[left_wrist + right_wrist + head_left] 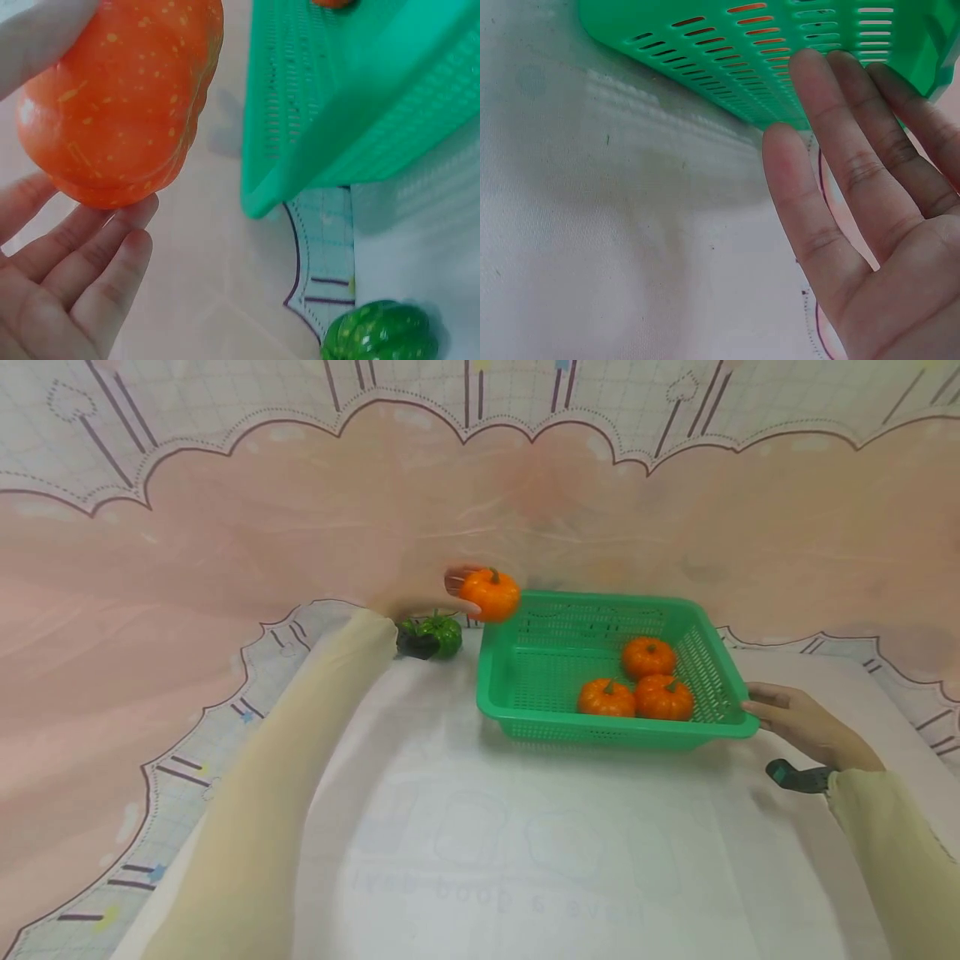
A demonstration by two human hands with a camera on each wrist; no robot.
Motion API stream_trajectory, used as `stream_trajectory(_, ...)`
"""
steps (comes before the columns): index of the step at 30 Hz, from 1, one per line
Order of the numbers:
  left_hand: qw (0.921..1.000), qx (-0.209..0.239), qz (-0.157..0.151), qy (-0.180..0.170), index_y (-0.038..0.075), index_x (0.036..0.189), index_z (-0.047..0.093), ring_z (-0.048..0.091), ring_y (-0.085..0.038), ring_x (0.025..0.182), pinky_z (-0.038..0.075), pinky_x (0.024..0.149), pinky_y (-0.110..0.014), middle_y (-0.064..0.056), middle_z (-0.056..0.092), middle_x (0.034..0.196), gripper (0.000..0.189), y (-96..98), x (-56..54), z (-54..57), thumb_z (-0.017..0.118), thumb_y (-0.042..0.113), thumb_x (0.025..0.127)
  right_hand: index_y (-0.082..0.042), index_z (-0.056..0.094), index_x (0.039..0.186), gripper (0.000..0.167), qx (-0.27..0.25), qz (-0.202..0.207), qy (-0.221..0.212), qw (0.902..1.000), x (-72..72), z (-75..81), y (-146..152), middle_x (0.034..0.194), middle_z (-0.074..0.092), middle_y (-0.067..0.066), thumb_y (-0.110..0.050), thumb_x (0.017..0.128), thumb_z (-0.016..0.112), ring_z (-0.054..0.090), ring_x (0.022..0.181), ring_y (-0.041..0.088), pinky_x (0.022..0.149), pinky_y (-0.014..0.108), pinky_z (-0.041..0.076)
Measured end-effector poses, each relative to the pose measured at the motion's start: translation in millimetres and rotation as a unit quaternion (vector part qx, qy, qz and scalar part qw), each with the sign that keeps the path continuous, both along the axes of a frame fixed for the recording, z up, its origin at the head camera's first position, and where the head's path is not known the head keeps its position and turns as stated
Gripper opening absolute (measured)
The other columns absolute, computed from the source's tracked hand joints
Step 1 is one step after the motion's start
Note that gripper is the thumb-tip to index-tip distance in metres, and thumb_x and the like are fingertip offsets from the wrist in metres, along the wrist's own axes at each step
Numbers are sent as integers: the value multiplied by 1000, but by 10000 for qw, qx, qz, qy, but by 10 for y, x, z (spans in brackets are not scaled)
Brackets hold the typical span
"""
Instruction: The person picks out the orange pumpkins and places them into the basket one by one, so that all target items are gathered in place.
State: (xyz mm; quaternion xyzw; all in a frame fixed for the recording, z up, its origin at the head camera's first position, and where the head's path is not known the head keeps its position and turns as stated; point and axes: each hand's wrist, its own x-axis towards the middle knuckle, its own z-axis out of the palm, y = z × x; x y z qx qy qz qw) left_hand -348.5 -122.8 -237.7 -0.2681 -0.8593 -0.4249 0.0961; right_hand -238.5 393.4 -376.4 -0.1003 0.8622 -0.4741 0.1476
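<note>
In the head view my left hand (457, 583) holds an orange pumpkin (491, 595) above the back-left corner of a green plastic basket (547, 681). The left wrist view shows the thumb on one side of this pumpkin (127, 97) and the fingers (97, 259) at the other. Inside the basket sit three more orange pumpkins, at the back (648, 657), front left (604, 698) and front right (664, 698). My right hand (810, 727) is at the basket's right end, its fingers (855, 161) extended with tips at the slotted wall.
A green pumpkin (442, 635) stands on the white table (525, 827) left of the basket, partly hidden by the dark wrist camera (417, 645). Another dark camera (798, 776) is on the right wrist. Behind the table hangs a pink patterned cloth (315, 527).
</note>
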Motion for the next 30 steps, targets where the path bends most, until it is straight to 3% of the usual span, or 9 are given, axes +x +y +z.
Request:
stream_trajectory(1,10000,-42,10,27,45,144,23,38,-12,129,20,118,-40,15,32,149,115,24,1,0,91,29,53,19,20,139,59,-10,1,1,10000,-1,-3,0,105,48,-39,-19,101,42,50,97,-20,80,4,44)
stream_trajectory(3,9975,-275,-320,-558,40,145,27,42,-16,129,28,115,-43,12,33,151,111,57,11,-55,91,28,56,20,19,139,59,-38,12,19,10000,-4,-11,1,105,49,-39,-18,101,42,50,97,-20,80,4,45)
stream_trajectory(5,9906,-434,-678,-1109,34,143,37,48,-20,126,37,110,-44,4,41,148,93,101,8,-95,86,25,65,21,20,138,58,-75,27,54,10000,-5,-17,2,105,50,-38,-17,101,42,51,97,-19,80,4,45)
stream_trajectory(8,9792,-444,-1013,-1703,22,141,43,45,-23,130,39,109,-42,-4,45,146,77,174,-27,-161,80,19,73,22,20,137,58,-126,20,72,9999,-6,-21,5,106,51,-37,-16,100,42,52,97,-18,80,5,46)
stream_trajectory(12,9696,-493,-1201,-2074,14,141,43,44,-25,129,41,107,-40,-6,42,147,68,253,-63,-220,73,17,80,23,19,137,58,-164,-5,63,9998,-8,-19,8,106,51,-37,-15,100,43,53,97,-17,79,5,46)
stream_trajectory(19,9671,-711,-1173,-2140,16,141,43,43,-23,130,42,106,-37,-3,42,147,69,352,-77,-262,73,19,79,23,19,137,57,-202,45,77,9998,-3,-18,10,108,50,-38,-14,100,43,52,98,-18,80,5,46)
stream_trajectory(25,9617,-740,-1428,-2217,15,141,43,44,-22,130,42,106,-35,-3,45,145,68,469,-109,-285,73,17,80,22,22,136,55,-299,99,154,9994,-1,-25,11,110,52,-36,-13,100,43,54,99,-16,81,5,46)
stream_trajectory(30,9641,-556,-1411,-2178,16,140,44,45,-23,129,41,107,-36,-5,44,144,70,599,-277,-464,75,18,77,21,21,137,56,-242,97,145,9996,4,-8,-1,109,50,-37,-15,100,43,52,99,-18,81,4,45)
